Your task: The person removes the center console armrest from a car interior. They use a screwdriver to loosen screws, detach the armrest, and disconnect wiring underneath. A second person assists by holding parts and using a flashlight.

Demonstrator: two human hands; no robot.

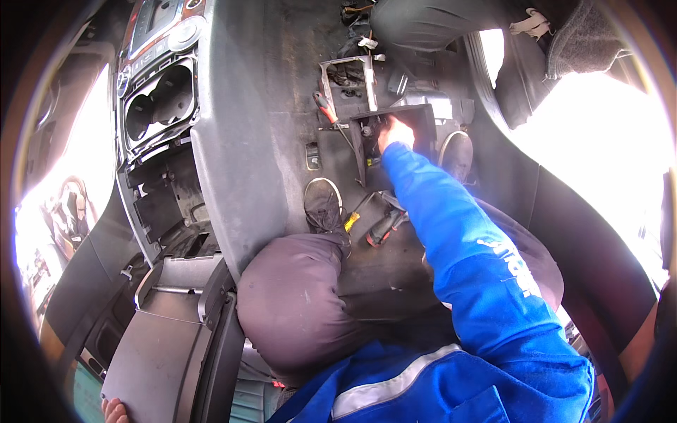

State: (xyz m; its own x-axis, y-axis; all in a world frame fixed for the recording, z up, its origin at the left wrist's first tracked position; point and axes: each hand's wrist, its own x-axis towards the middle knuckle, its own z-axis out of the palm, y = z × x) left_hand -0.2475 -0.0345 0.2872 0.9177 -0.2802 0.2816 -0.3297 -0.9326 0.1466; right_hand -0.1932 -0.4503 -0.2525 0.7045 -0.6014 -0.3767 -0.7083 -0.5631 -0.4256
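My right hand (pixel 395 132), at the end of a blue sleeve, reaches into a black open box-shaped trim piece (pixel 414 116) on the footwell floor between my shoes. Its fingers look curled closed; what they hold, if anything, is hidden by glare and shadow. At the lower left, my left hand (pixel 114 410) shows only its fingers, which lie on the near corner of the grey armrest lid (pixel 156 345). A red-handled screwdriver (pixel 324 107) leans beside the box. Closer to me lie a yellow-handled tool (pixel 351 221) and a black-and-red-handled tool (pixel 383 229).
Left of my leg runs the centre console (pixel 236 141), with cup holders (pixel 161 104) and an opened cavity (pixel 166 201). Beyond the box lies a light rectangular trim frame (pixel 371 81). The door sill (pixel 504 151) bounds the right side. Someone's dark-clothed leg (pixel 430 25) is at the top.
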